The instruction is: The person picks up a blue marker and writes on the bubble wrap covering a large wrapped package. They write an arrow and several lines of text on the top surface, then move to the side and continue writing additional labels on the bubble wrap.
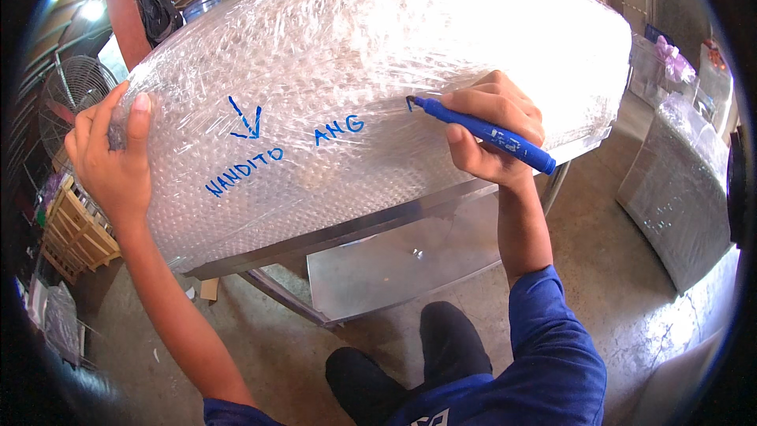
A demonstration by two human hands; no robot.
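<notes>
A large object wrapped in clear bubble wrap (315, 181) lies before me on a metal-framed table. Between my right hand's (497, 122) thumb and fingers is a blue marker (493, 136), tilted, its dark tip at the wrap's front face. A short blue stroke shows at that tip. Left of it, blue handwriting (339, 130) runs across the wrap, with a hand-drawn blue arrow (248, 122) pointing down above it. At the wrapped object's left edge rests my left hand (114, 154), its fingers spread and holding nothing. What lies inside the wrap cannot be made out.
Below the wrapped object, a metal lower shelf (394, 260) sits just ahead of my legs. Another plastic-wrapped block (682, 189) stands on the floor at right. On the left are a wooden crate (75, 225), a large fan (79, 95) and a red post (126, 8).
</notes>
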